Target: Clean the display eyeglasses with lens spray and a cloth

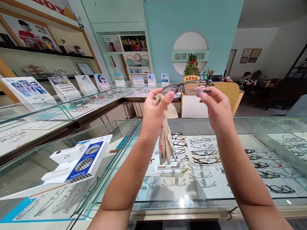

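Note:
Both my hands hold up a pair of dark-framed eyeglasses (194, 88) at about head height above the glass counter. My left hand (155, 110) is closed, with thumb and fingers pinching the left lens side. A beige cleaning cloth (166, 140) with a zigzag edge and red print hangs down from that same hand. My right hand (217, 105) pinches the right end of the frame near the hinge, its fingers partly behind the glasses. Below the hands, several rows of eyeglasses (206, 152) lie inside the display case.
The glass display counter (172, 204) spans the front. A blue and white display stand (83, 159) is on the left counter. Along the back left counter are several picture cards (63, 88). A reception desk (211, 99) with a plant (192, 67) stands behind; another person (245, 80) sits far right.

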Tool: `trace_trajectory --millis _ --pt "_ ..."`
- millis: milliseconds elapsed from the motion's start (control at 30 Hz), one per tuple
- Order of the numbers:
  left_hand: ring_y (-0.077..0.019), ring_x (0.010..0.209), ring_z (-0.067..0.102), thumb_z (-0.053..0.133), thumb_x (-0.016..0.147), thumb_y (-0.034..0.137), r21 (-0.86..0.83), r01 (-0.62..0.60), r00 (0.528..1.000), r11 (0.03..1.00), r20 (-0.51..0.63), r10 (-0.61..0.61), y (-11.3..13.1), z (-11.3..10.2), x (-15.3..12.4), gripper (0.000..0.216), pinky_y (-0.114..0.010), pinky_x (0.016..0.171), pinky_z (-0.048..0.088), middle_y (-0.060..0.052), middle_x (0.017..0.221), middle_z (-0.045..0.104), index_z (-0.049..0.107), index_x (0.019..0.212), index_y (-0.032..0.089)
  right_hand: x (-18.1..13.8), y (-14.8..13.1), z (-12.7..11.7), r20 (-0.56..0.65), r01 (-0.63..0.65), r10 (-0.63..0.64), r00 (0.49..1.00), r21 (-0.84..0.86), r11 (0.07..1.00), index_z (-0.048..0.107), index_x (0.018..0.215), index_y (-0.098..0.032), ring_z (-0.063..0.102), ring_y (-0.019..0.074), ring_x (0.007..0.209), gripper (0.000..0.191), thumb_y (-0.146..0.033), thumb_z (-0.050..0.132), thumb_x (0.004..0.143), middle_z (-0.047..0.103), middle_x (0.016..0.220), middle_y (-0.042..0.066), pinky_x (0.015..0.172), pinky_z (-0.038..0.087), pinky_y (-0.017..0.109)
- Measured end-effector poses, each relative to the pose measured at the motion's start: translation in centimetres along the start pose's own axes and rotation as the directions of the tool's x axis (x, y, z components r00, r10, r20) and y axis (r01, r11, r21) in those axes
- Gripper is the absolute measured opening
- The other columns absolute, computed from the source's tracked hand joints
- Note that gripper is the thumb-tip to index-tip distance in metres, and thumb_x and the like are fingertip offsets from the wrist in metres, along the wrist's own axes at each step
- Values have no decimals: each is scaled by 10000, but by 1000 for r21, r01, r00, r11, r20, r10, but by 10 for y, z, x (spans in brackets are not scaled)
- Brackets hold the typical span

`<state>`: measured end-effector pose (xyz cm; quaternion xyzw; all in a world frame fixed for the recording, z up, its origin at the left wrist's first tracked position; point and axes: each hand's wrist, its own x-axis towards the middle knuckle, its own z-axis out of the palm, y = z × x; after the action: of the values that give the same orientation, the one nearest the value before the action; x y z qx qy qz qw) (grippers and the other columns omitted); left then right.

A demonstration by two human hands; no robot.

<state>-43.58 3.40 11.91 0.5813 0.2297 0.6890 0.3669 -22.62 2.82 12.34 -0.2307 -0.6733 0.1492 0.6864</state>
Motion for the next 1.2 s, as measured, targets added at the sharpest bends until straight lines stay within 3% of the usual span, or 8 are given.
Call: trace_trajectory --millis 200,333,533,667,800,900,1000,1200 --pt "-178 716 680 689 969 815 -69 331 909 941 290 -299 -2 0 3 627 -284 565 517 -108 1090 808 727 1195 231 -5 -9 13 50 283 -279 959 -151 947 863 1097 -406 709 289 1328 112 -462 794 1029 789 1272 8 1206 544 580" --pt "-216 747 737 644 1006 790 -52 451 857 891 304 -416 -6 3 3 613 -305 602 580 -99 1009 785 741 1210 220 -7 -9 13 54 316 -312 949 -128 940 862 1068 -400 745 310 1273 127 -482 768 1044 815 1164 7 1183 566 635" --pt "-343 952 833 652 1032 723 2 484 843 875 268 -467 -2 3 -3 589 -384 729 683 -108 1021 797 729 1289 199 -7 -10 15 54 294 -292 955 -42 955 850 1056 -364 775 292 1207 203 -542 754 1044 814 1104 6 1128 620 600" --pt "-379 1026 841 683 993 775 35 430 872 902 243 -425 -4 4 -6 636 -413 761 705 -97 1036 798 725 1291 215 -10 -15 14 63 230 -228 972 -27 973 835 1042 -340 749 304 1279 286 -610 740 1035 795 1105 15 1133 616 587" --pt "-349 991 847 616 1034 792 94 347 910 933 206 -359 -4 9 -8 638 -460 746 690 -88 1043 771 735 1228 196 -14 -29 6 -6 79 -80 997 -62 995 837 989 -321 720 344 1335 331 -642 757 1008 784 1132 38 1112 608 588" --pt "-268 823 820 600 987 877 139 403 855 905 295 -426 4 9 -16 700 -415 685 666 -85 994 781 764 1103 207 -12 -35 -3 -34 22 -26 999 -91 996 834 938 -319 730 339 1294 338 -652 788 978 792 1116 41 1111 597 579" --pt "-234 741 772 649 882 952 206 438 811 875 330 -483 14 -3 -34 759 -370 637 631 -105 1019 825 787 1066 228 -13 -22 -13 27 32 -28 999 -140 990 826 884 -318 763 294 1140 339 -651 827 943 814 1044 29 1097 592 536" --pt "-200 697 700 759 824 900 272 481 835 834 150 -530 17 -51 -87 734 -300 585 545 -114 1009 811 782 1052 203 -50 55 -51 179 -34 116 977 -404 914 824 891 -273 768 287 1043 237 -506 827 938 853 1045 66 1042 580 484"
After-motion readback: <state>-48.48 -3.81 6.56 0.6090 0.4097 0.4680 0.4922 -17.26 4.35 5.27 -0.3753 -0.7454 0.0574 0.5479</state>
